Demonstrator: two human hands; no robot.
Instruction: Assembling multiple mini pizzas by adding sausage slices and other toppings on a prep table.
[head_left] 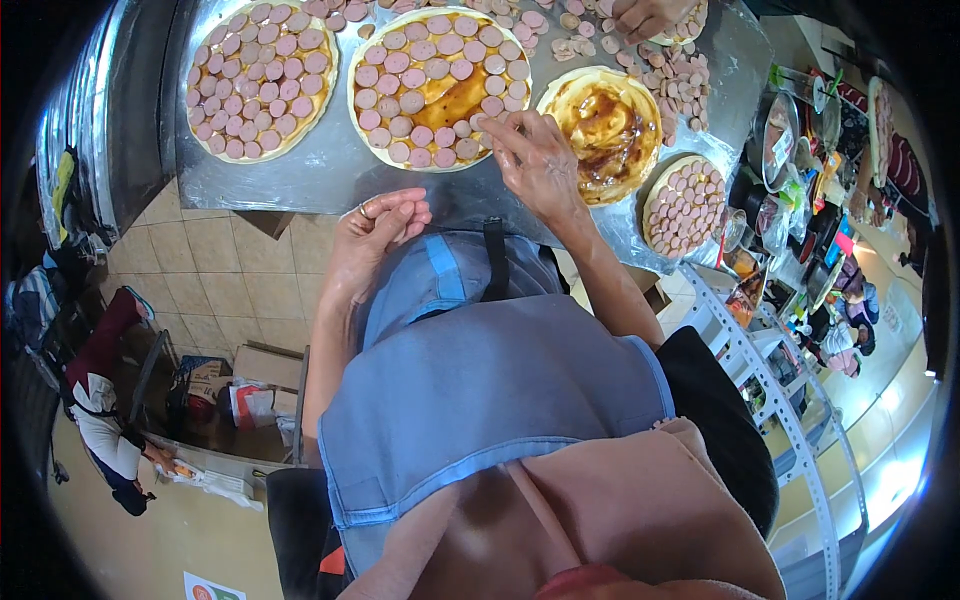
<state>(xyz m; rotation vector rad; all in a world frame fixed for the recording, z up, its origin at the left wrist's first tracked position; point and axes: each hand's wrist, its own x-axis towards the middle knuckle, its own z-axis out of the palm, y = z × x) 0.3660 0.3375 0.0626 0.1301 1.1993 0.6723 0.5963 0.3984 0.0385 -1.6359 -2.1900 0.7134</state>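
My right hand (535, 165) is over the right edge of the middle pizza base (440, 165), its thumb and index finger closed on a sausage slice (478, 122) at the topping. Rings of sausage slices lie around that base, with brown-red sauce (455, 100) showing in the middle. My left hand (380, 225) is in front of the table's near edge, fingers pressed together and curled; what they hold, if anything, is hidden. Right of my right hand lies a base with sauce only (603, 135). A pizza covered in slices (262, 85) lies at the left.
A smaller sausage-covered pizza (685, 207) lies near the metal table's (330, 185) right corner. Loose slices (680, 85) are heaped at the far side, where another person's hand (648, 15) works over a further pizza. A white perforated metal frame (770, 390) stands at right.
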